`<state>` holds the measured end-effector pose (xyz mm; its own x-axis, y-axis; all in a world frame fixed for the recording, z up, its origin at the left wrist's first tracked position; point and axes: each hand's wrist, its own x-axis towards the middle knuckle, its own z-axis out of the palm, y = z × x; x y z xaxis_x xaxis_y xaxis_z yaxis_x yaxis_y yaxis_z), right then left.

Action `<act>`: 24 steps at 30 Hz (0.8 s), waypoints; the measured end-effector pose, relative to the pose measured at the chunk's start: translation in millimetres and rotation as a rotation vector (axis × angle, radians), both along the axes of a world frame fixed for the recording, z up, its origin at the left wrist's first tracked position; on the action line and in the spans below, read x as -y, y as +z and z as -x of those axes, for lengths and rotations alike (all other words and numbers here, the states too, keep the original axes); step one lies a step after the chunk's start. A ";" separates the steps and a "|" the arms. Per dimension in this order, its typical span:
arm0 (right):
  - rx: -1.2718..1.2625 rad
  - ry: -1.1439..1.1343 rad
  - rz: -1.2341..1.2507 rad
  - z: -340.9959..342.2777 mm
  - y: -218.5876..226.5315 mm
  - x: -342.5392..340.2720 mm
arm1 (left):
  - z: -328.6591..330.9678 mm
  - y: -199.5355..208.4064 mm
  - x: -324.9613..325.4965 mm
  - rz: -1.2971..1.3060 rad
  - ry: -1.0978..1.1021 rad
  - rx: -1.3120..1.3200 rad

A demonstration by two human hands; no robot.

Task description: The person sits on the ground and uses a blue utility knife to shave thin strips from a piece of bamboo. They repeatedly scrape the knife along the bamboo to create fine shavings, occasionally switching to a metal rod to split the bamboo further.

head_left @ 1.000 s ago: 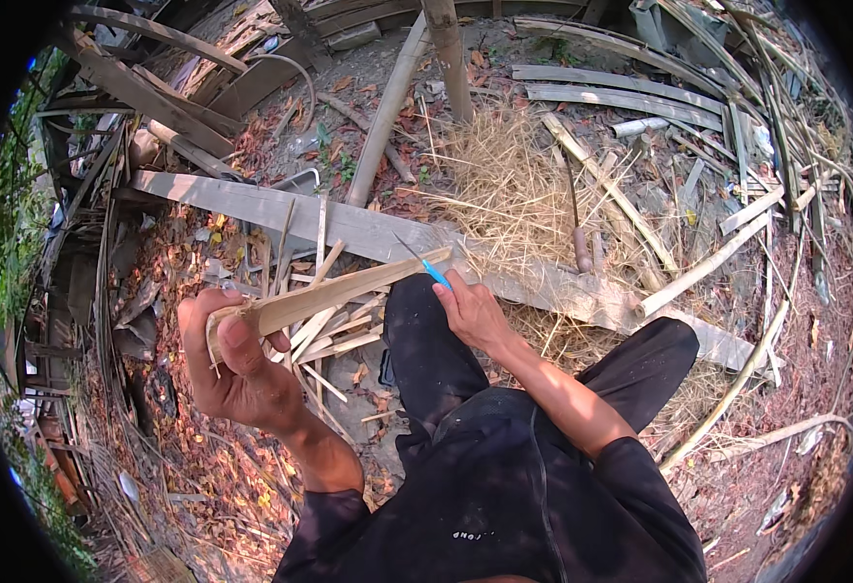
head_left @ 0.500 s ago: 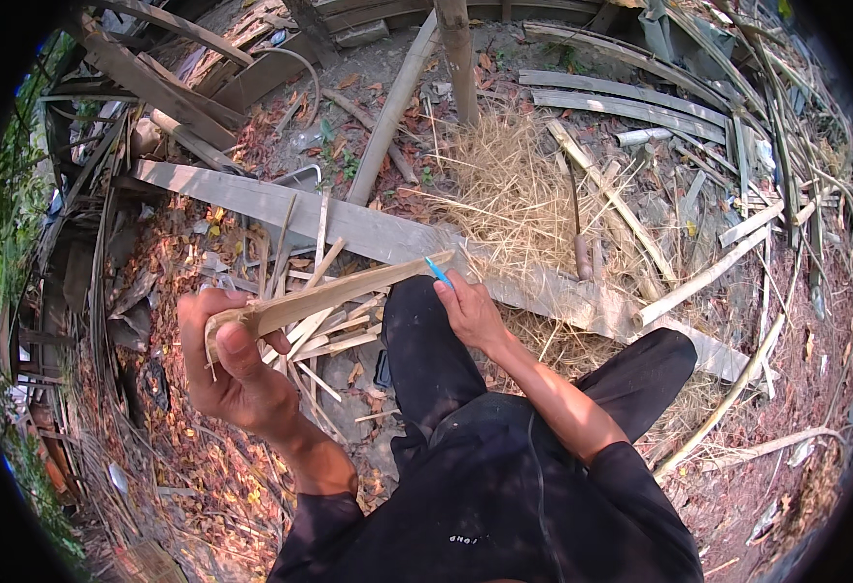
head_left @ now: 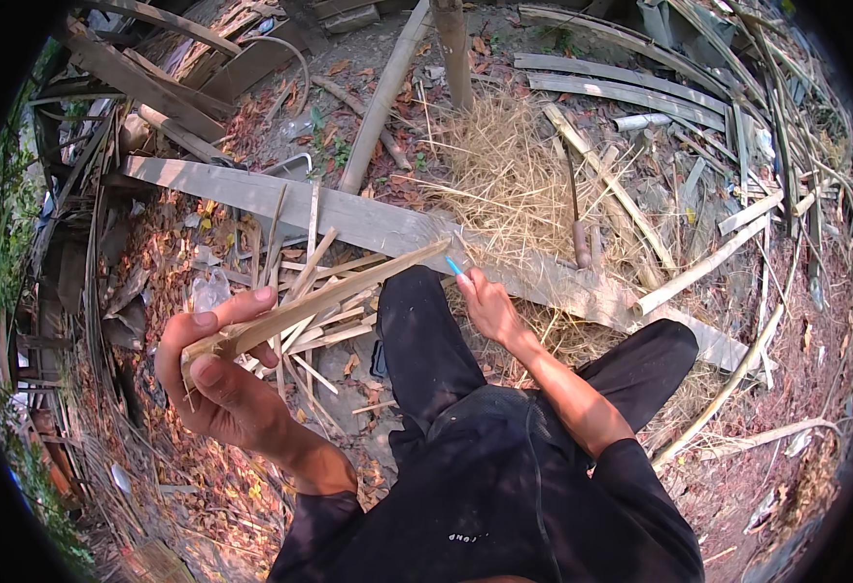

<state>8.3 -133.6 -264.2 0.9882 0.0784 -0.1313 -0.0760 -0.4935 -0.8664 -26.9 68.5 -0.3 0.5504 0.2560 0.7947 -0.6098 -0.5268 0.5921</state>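
My left hand (head_left: 237, 394) is closed around the thick near end of a split bamboo slat (head_left: 348, 288), thumb below and fingers above. The slat slants up to the right, its far tip above the grey plank. Near that tip, my right hand (head_left: 492, 309) grips a slim blue pen (head_left: 455, 266), whose upper end points at the slat. From this angle I cannot tell whether the pen touches it. Below the slat, several pale split strips (head_left: 334, 337) lie in a loose pile on the ground, left of my knee.
A long grey plank (head_left: 348, 216) crosses in front of my knees. Beyond it lie straw shavings (head_left: 504, 170), a knife with a wooden handle (head_left: 582, 243) and a bamboo pole (head_left: 708, 267). A post (head_left: 453, 58) stands ahead. Stacked timber (head_left: 169, 87) fills the far left.
The left hand has shifted slightly left and down with the slat, and its fingers have loosened a little. The right hand and pen have moved slightly right, away from the slat's tip.
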 end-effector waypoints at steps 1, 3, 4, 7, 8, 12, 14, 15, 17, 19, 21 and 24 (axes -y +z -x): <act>0.078 0.039 -0.011 -0.3 6.4 -6.7 | 0.1 -0.2 0.6 -0.025 0.008 0.003; 0.184 0.080 0.011 -2.0 2.4 -14.9 | -0.9 -0.4 0.2 -0.036 0.019 0.002; 0.213 0.085 0.042 -3.4 -7.3 -16.2 | -1.0 -0.1 -0.7 -0.031 -0.001 0.002; 0.149 -0.005 0.280 -6.4 -49.6 -8.1 | 3.5 2.4 -4.1 -0.031 -0.106 -0.042; 0.039 -0.035 0.390 -7.1 -61.4 -1.2 | 5.9 3.2 -4.8 -0.033 -0.156 -0.059; 0.367 0.008 0.422 -11.6 -70.6 1.2 | 18.4 -1.1 -0.6 -0.035 -0.237 -0.065; 0.824 0.002 0.685 -12.4 -59.8 -6.2 | 19.1 -4.8 2.3 0.021 -0.153 -0.057; 0.837 0.008 0.513 -11.6 -55.1 -10.2 | 18.6 -5.3 2.7 0.037 -0.132 -0.060; 0.745 0.106 0.289 -9.9 -53.4 -14.3 | 16.0 -4.6 2.8 0.084 -0.064 -0.078; 0.488 -0.006 0.472 -9.3 -67.0 -12.4 | 14.3 -3.4 2.6 0.051 -0.104 -0.074; 0.126 -0.048 0.712 -8.7 -94.2 0.2 | 13.1 -1.4 1.7 0.034 -0.157 -0.063; 0.287 0.038 0.585 -15.1 -135.9 7.8 | 13.4 -0.1 -0.6 0.021 -0.116 -0.062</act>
<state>23.4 -141.4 -400.2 0.9884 0.1092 0.1055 0.1447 -0.8875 -0.4374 -40.4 69.1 -0.4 0.6253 0.2044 0.7532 -0.6276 -0.4419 0.6410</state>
